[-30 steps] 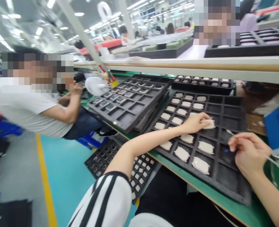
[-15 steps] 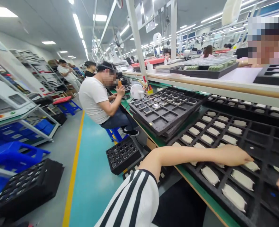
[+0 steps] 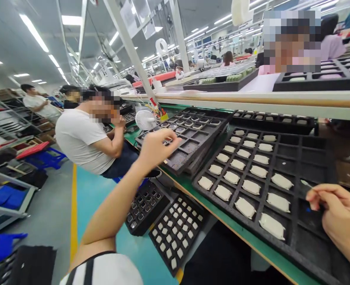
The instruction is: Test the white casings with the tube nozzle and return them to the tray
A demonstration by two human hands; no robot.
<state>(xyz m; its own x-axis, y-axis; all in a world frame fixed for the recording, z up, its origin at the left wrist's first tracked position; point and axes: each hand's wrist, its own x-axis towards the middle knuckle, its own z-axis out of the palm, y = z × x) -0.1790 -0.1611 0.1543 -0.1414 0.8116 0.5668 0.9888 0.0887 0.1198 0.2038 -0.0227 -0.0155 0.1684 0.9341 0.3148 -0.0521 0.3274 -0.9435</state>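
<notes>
My left hand (image 3: 160, 147) is raised over a dark tray (image 3: 189, 148) of black, watch-like square parts (image 3: 179, 129). Its fingers curl loosely, with a gap between thumb and index finger, and nothing shows in them. At the right, my right hand (image 3: 338, 211) pinches a thin cotton swab (image 3: 306, 183) with a white tip. The swab is above a large black compartment tray (image 3: 296, 227). Several cream-white, rounded rectangular pieces (image 3: 278, 202) lie in that tray's left columns, one per compartment. Compartments on its right side are bare.
Lower down, beside the green bench edge (image 3: 237, 225), sit a tray of white pieces (image 3: 175, 229) and a stack of trays with black parts (image 3: 143, 208). A white fan (image 3: 145, 119) stands behind. A co-worker in a white shirt (image 3: 82, 134) sits leftward. A shelf rail (image 3: 252, 101) crosses above.
My left hand has left a white piece in the large tray and moved up and left over the tray of black parts. My right hand has come further into view. The view has turned right.
</notes>
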